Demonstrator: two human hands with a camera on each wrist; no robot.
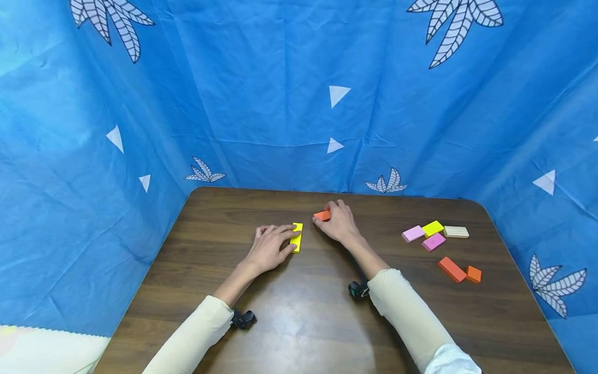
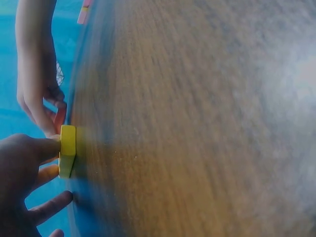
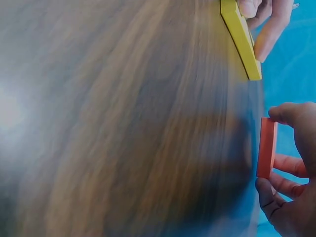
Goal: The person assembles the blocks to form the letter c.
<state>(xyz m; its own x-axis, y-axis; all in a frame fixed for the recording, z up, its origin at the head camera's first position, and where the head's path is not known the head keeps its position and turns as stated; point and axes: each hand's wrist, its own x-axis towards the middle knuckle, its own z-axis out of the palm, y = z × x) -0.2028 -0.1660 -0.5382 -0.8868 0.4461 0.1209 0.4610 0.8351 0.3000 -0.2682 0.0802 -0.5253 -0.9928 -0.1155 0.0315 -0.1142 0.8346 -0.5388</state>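
Observation:
My left hand holds a yellow block at the middle of the table, thumb toward its near end and fingers over its far part. In the left wrist view, the fingertips meet one side of that yellow block. To the right and slightly farther back, my right hand grips an orange-red block. Thumb and fingertips pinch this orange-red block at its two ends in the right wrist view. A small gap separates the two blocks.
On the right side of the table lie two pink blocks, another yellow block and a cream block, close together. Nearer are a red-orange block and a short orange block. Blue curtain surrounds the table's back and sides.

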